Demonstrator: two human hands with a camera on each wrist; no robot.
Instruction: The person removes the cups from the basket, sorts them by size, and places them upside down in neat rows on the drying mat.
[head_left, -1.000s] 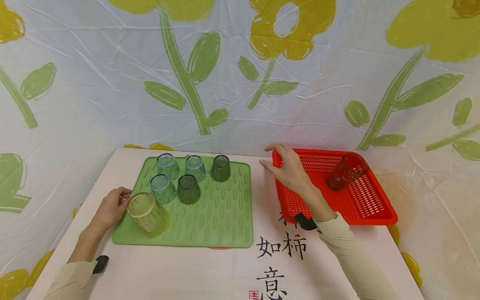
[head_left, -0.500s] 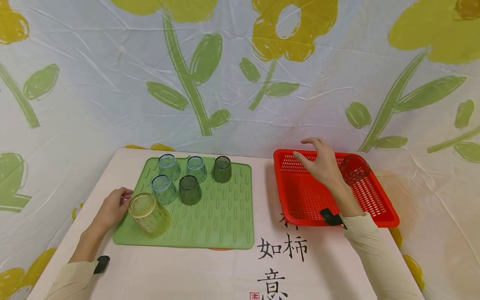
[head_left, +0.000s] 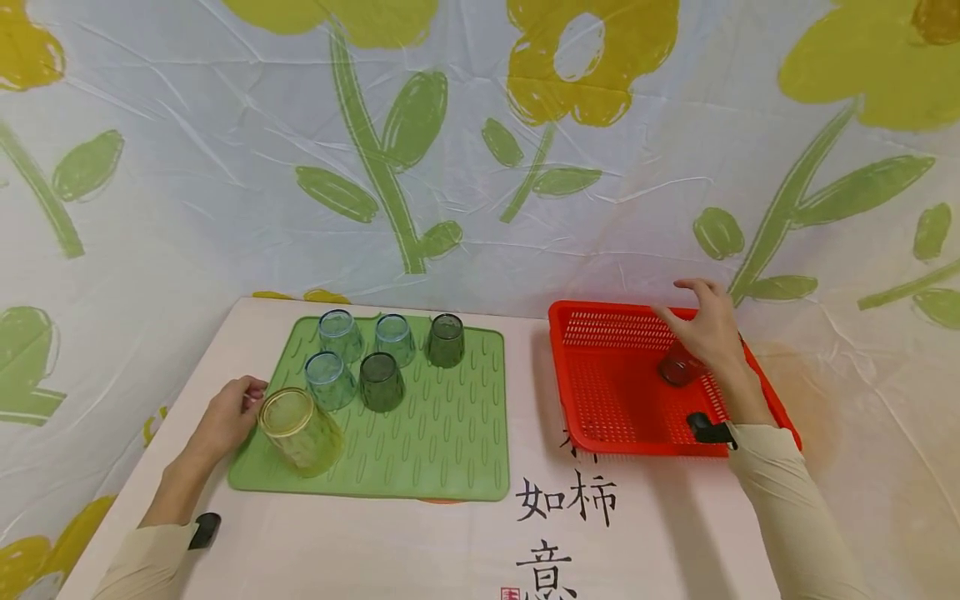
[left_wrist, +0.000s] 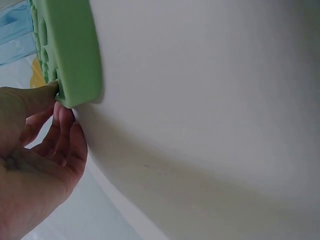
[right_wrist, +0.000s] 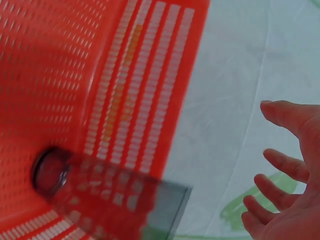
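Observation:
My left hand (head_left: 225, 417) pinches the left edge of a green drying mat (head_left: 450, 433). In the left wrist view, its thumb lies on the rim of the mat (left_wrist: 80, 55). A yellow glass (head_left: 303, 433) stands beside that hand. My right hand (head_left: 708, 337) is over the right part of a red basket (head_left: 637, 447), thumb and fingers spread and holding nothing. Below it a dark see-through glass (head_left: 678, 368) leans in the basket, partly hidden by the hand. The right wrist view shows this glass (right_wrist: 110, 195) against the slotted wall, apart from the fingers (right_wrist: 282, 115).
Several more glasses stand on the mat's back left: blue ones, such as one blue glass (head_left: 330, 382), and two dark grey ones, the nearer grey glass (head_left: 381, 383) among them. A pale cloth with black characters (head_left: 566, 500) covers the table. Flowered fabric (head_left: 465, 167) hangs behind.
My right hand has moved right, from the basket's left edge to above the leaning glass, with its fingers still spread. My left hand stays at the mat's edge.

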